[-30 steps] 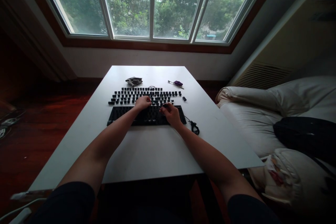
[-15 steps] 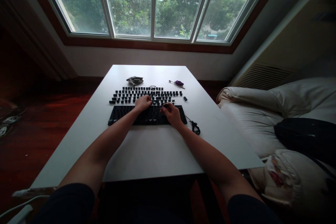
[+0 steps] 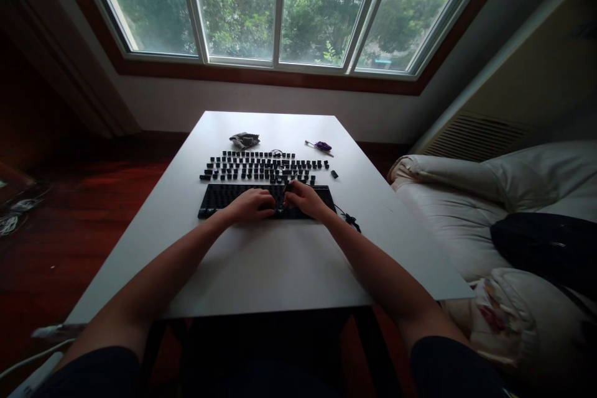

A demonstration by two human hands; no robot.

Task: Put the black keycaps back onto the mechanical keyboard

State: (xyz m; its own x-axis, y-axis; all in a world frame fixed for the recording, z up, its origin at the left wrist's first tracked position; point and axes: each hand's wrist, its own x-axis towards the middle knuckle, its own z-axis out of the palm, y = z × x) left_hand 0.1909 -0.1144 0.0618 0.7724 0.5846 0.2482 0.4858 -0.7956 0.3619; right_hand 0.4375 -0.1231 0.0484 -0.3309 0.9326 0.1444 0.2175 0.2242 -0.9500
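Note:
A black keyboard (image 3: 219, 194) lies across the white table (image 3: 261, 273) in front of me, with many of its keycaps off. Over its lower middle my left hand (image 3: 254, 204) rests with curled fingers; what they hold, if anything, is hidden. Close beside it, my right hand (image 3: 304, 198) is bent in a pinch above the keyboard. Something small and dark shows at its fingertips, too unclear to name. Behind the keyboard stand rows of loose black keycaps (image 3: 242, 168).
A crumpled grey cloth (image 3: 244, 140) lies beyond the keycaps, and a purple brush-like thing (image 3: 323, 146) beside a thin stick is farther right. One keycap (image 3: 334, 174) sits apart. The coiled cable (image 3: 351, 221) lies right of the keyboard. A pale sofa (image 3: 448, 211) flanks the table.
My left hand has come back from the keycap rows to the lower middle of the keyboard. My right hand stays over the keyboard, turned slightly; the light thin thing at its fingers no longer shows.

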